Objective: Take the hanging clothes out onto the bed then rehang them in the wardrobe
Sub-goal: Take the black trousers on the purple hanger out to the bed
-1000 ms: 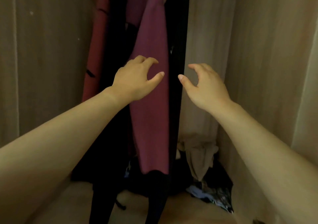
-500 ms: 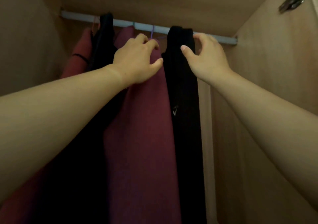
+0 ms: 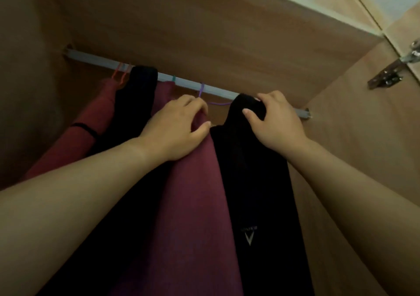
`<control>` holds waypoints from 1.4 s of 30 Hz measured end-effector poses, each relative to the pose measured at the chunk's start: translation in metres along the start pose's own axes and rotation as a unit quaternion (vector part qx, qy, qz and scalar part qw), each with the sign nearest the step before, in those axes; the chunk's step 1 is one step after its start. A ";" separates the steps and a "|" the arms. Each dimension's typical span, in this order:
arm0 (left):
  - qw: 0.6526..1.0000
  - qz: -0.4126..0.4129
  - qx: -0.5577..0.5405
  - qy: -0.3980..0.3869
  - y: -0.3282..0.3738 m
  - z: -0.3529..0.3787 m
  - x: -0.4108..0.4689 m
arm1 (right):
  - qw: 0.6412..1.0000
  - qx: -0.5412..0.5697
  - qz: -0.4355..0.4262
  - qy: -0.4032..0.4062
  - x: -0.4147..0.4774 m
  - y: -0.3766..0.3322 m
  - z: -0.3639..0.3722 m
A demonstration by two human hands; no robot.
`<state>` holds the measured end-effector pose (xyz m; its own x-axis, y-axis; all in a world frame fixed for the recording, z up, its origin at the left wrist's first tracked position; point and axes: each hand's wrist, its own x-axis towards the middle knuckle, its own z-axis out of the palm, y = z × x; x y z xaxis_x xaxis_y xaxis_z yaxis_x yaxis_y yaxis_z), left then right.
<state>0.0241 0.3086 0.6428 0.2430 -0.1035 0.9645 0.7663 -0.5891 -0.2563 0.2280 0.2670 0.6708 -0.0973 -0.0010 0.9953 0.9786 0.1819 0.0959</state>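
Right hand (image 3: 277, 123) grips the black garment (image 3: 256, 193) (white triangle logo), left hand (image 3: 177, 129) pinches the maroon garment (image 3: 193, 204)

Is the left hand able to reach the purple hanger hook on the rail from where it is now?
Probably yes. The left hand holds the top of the maroon garment, its fingers just below the purple hanger hook on the rail, and nothing stands between them.

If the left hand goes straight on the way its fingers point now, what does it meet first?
Probably the purple hanger hook, just beyond the left hand, then the rail behind it; depth is unclear.
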 end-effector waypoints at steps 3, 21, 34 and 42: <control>0.998 -0.014 -0.048 0.029 -0.013 0.001 -0.002 | 0.999 -0.027 0.009 -0.017 0.010 0.004 0.011; 0.994 0.003 -0.104 0.033 -0.025 0.031 -0.010 | 0.989 -0.111 -0.030 -0.098 0.046 0.006 0.023; 0.995 0.008 -0.097 0.032 -0.027 0.041 -0.017 | 0.997 0.008 0.077 -0.008 0.041 0.015 0.044; 0.995 0.009 -0.099 0.031 -0.028 0.043 -0.018 | 0.996 -0.005 0.084 -0.009 0.052 0.018 0.046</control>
<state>0.0240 0.3617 0.6297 0.2147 -0.1614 0.9633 0.6277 -0.7328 -0.2627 0.2322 0.3151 0.7234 0.0658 0.0464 0.9968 0.9831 0.1682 -0.0727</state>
